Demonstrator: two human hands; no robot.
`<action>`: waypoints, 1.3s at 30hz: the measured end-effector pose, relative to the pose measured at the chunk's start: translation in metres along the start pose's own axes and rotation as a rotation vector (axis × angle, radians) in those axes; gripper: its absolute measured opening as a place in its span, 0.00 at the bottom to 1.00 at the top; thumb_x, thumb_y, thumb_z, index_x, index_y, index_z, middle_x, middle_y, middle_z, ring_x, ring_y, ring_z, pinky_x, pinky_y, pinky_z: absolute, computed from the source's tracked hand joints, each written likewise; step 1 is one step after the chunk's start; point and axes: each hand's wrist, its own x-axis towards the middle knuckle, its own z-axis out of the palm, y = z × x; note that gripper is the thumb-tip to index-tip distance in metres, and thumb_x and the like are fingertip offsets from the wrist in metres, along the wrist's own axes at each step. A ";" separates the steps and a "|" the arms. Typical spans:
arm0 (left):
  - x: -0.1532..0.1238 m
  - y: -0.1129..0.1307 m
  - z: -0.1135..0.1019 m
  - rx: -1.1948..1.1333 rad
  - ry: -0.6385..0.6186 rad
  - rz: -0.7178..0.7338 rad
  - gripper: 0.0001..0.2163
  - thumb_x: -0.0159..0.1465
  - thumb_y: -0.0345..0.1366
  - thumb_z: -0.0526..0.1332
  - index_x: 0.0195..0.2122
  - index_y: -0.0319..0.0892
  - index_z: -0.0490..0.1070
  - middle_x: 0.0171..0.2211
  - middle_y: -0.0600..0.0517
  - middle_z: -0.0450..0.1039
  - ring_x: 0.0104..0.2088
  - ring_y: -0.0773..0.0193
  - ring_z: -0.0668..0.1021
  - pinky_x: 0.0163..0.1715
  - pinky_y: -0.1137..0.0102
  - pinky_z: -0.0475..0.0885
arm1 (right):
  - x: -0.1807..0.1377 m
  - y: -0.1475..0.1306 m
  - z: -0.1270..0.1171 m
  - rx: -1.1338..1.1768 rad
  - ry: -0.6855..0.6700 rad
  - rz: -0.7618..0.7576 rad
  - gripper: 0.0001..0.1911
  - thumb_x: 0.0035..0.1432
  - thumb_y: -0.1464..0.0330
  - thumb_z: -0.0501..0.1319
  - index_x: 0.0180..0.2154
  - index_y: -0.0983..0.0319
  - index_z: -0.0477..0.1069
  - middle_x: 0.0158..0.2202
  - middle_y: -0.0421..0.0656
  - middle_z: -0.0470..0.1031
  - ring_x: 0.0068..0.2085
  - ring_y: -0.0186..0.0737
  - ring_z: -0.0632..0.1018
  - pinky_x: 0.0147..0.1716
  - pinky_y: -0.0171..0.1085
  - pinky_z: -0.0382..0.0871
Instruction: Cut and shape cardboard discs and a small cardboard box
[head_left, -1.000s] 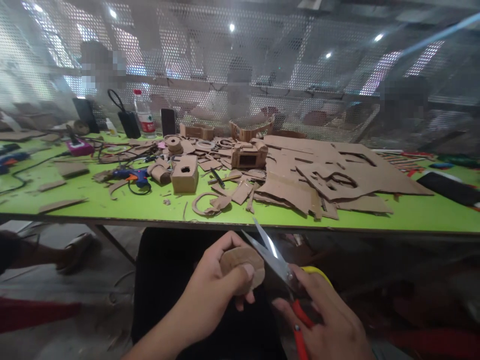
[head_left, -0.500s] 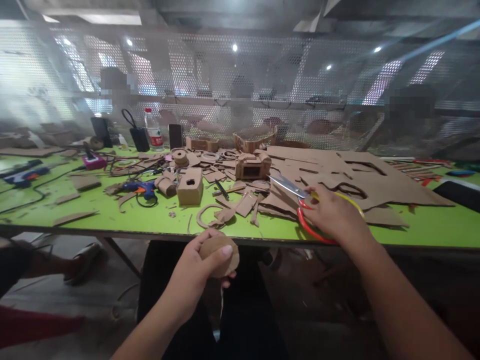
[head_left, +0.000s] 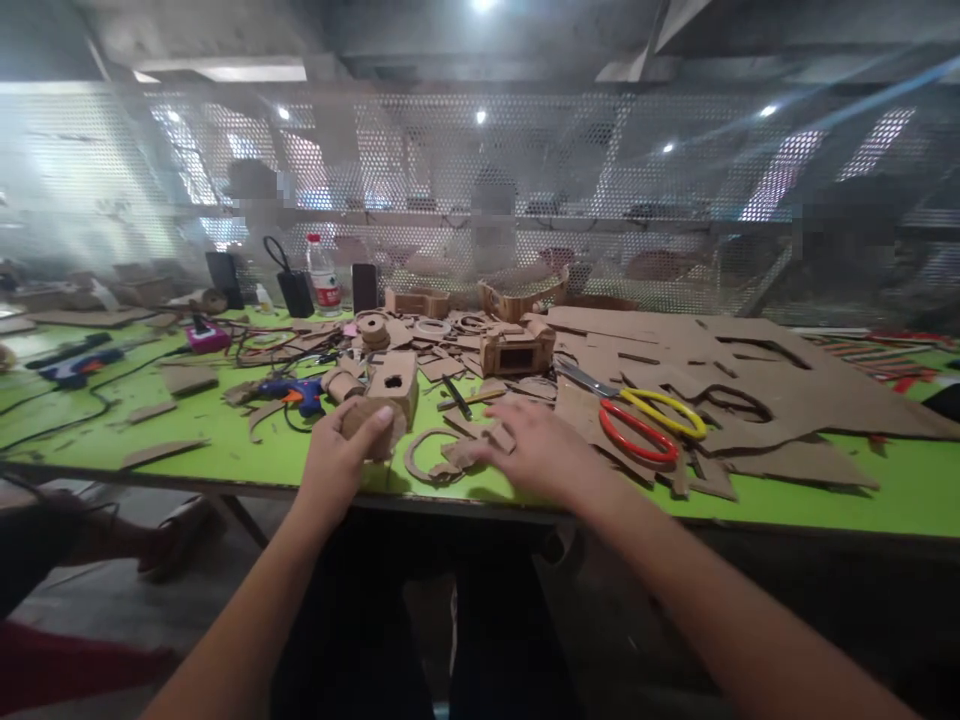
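My left hand [head_left: 336, 462] is closed on a round cardboard disc [head_left: 369, 423], held just above the near edge of the green table [head_left: 225, 445]. My right hand [head_left: 541, 450] reaches palm down over a pile of small cardboard scraps [head_left: 480, 440], fingers stretched and slightly blurred, touching or nearly touching them. The scissors [head_left: 637, 418], with one red and one yellow handle, lie on the cardboard to the right of that hand, free of it. A cardboard box with a round hole [head_left: 395, 378] stands just behind the disc.
Large cut cardboard sheets [head_left: 750, 380] cover the table's right half. A cardboard camera model [head_left: 516, 350], a blue glue gun [head_left: 296, 392], cables, a water bottle [head_left: 324, 277] and phones stand further back. A perforated screen closes the far side. Another person's foot [head_left: 161, 530] shows lower left.
My right hand has let go of the scissors on the cardboard and moved left to the scraps. My left hand has lifted the disc from my lap to the table edge.
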 end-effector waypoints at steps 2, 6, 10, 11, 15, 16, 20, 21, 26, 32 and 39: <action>0.010 -0.007 0.000 -0.040 0.026 -0.010 0.19 0.49 0.47 0.72 0.34 0.39 0.75 0.24 0.53 0.73 0.22 0.67 0.71 0.19 0.74 0.67 | 0.004 -0.030 0.017 0.016 0.037 -0.024 0.38 0.61 0.41 0.53 0.60 0.59 0.71 0.51 0.56 0.77 0.52 0.61 0.77 0.47 0.53 0.73; 0.017 -0.016 -0.004 -0.108 -0.031 -0.066 0.20 0.49 0.47 0.72 0.35 0.37 0.75 0.26 0.53 0.73 0.22 0.68 0.70 0.17 0.76 0.65 | 0.009 -0.044 0.033 0.052 0.139 -0.056 0.26 0.61 0.51 0.61 0.55 0.58 0.76 0.47 0.55 0.78 0.51 0.63 0.76 0.46 0.54 0.74; 0.015 -0.016 -0.007 -0.163 -0.088 -0.106 0.19 0.47 0.46 0.73 0.34 0.38 0.75 0.26 0.53 0.72 0.22 0.69 0.70 0.16 0.77 0.65 | 0.007 -0.025 0.033 0.110 0.189 -0.124 0.10 0.63 0.62 0.61 0.37 0.57 0.81 0.39 0.49 0.79 0.44 0.51 0.80 0.43 0.42 0.74; 0.014 -0.015 -0.007 -0.176 -0.096 -0.112 0.19 0.47 0.45 0.73 0.33 0.38 0.75 0.25 0.53 0.72 0.22 0.69 0.69 0.16 0.77 0.65 | 0.006 -0.021 0.034 0.122 0.195 -0.138 0.09 0.63 0.63 0.61 0.35 0.57 0.81 0.37 0.47 0.79 0.43 0.47 0.80 0.42 0.39 0.74; 0.012 -0.011 -0.007 -0.210 -0.121 -0.124 0.18 0.46 0.45 0.74 0.32 0.39 0.74 0.26 0.53 0.72 0.22 0.68 0.71 0.16 0.76 0.67 | 0.003 -0.009 0.036 0.128 0.235 -0.122 0.12 0.66 0.67 0.57 0.35 0.55 0.79 0.36 0.44 0.79 0.38 0.42 0.80 0.36 0.36 0.72; 0.011 -0.010 -0.007 -0.213 -0.127 -0.125 0.18 0.46 0.45 0.74 0.32 0.39 0.74 0.26 0.53 0.72 0.23 0.68 0.71 0.16 0.76 0.67 | 0.003 -0.006 0.035 0.123 0.255 -0.097 0.13 0.67 0.68 0.55 0.36 0.55 0.79 0.37 0.44 0.79 0.38 0.43 0.80 0.36 0.37 0.72; 0.010 -0.010 -0.007 -0.213 -0.154 -0.120 0.19 0.47 0.45 0.74 0.33 0.40 0.73 0.26 0.54 0.71 0.23 0.69 0.71 0.18 0.75 0.71 | 0.011 0.025 0.015 0.085 0.363 0.063 0.15 0.69 0.66 0.52 0.42 0.59 0.78 0.43 0.49 0.78 0.42 0.47 0.79 0.41 0.40 0.70; 0.010 -0.009 -0.007 -0.214 -0.158 -0.117 0.19 0.47 0.45 0.74 0.32 0.40 0.72 0.26 0.54 0.71 0.23 0.69 0.70 0.18 0.75 0.71 | 0.015 0.036 0.006 0.064 0.389 0.122 0.16 0.69 0.66 0.51 0.44 0.61 0.77 0.44 0.51 0.77 0.44 0.49 0.78 0.43 0.42 0.70; 0.010 -0.008 -0.006 -0.219 -0.159 -0.109 0.20 0.47 0.46 0.75 0.33 0.40 0.71 0.26 0.55 0.71 0.24 0.68 0.71 0.19 0.74 0.72 | 0.032 0.069 -0.022 -0.056 0.388 0.336 0.18 0.67 0.66 0.53 0.45 0.68 0.78 0.50 0.64 0.71 0.53 0.67 0.71 0.48 0.60 0.62; 0.010 -0.009 -0.008 -0.177 -0.163 -0.122 0.22 0.47 0.44 0.75 0.39 0.41 0.74 0.28 0.54 0.73 0.26 0.66 0.74 0.19 0.76 0.71 | 0.010 -0.001 0.013 0.018 0.034 -0.121 0.26 0.64 0.53 0.60 0.59 0.56 0.71 0.54 0.50 0.74 0.52 0.48 0.75 0.51 0.43 0.67; 0.011 -0.012 -0.012 -0.230 -0.110 -0.108 0.19 0.46 0.42 0.75 0.36 0.40 0.75 0.27 0.53 0.74 0.23 0.67 0.73 0.18 0.76 0.69 | 0.008 -0.005 0.027 -0.050 -0.079 -0.203 0.18 0.69 0.65 0.55 0.55 0.60 0.75 0.53 0.53 0.76 0.53 0.54 0.73 0.53 0.50 0.66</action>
